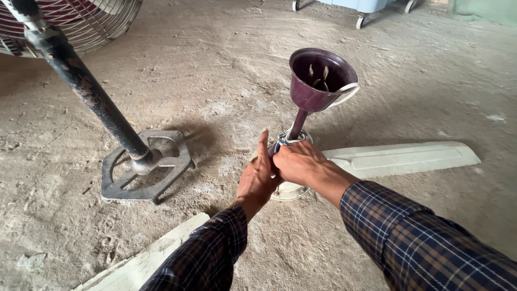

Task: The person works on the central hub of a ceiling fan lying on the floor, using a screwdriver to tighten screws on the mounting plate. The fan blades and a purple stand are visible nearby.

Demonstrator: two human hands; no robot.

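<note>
A ceiling fan is seen lying on a dusty concrete floor (pixel 377 64), with its round motor housing (pixel 291 189) resting on the ground and mostly covered by two hands. The left hand (pixel 257 178) is held flat against the left side of the housing, the fingers kept together and pointing upward. The right hand (pixel 297 163) is closed over the top of the housing, just at the base of the dark maroon downrod (pixel 298 124); whether something small is pinched in it cannot be told. Blue and white wires (pixel 281 141) are visible between the two hands. The downrod rises tilted away from the person and ends in a maroon canopy cup (pixel 318 81), whose open mouth is turned up, with a white wire looped at its rim. One cream blade (pixel 404 157) is stretched to the right on the floor, and another blade (pixel 145 261) lies toward the lower left. Both sleeves are of dark checked cloth. To the left, the black pole (pixel 86 89) of a pedestal fan stands on its metal base (pixel 145 164), well apart from the hands.
</note>
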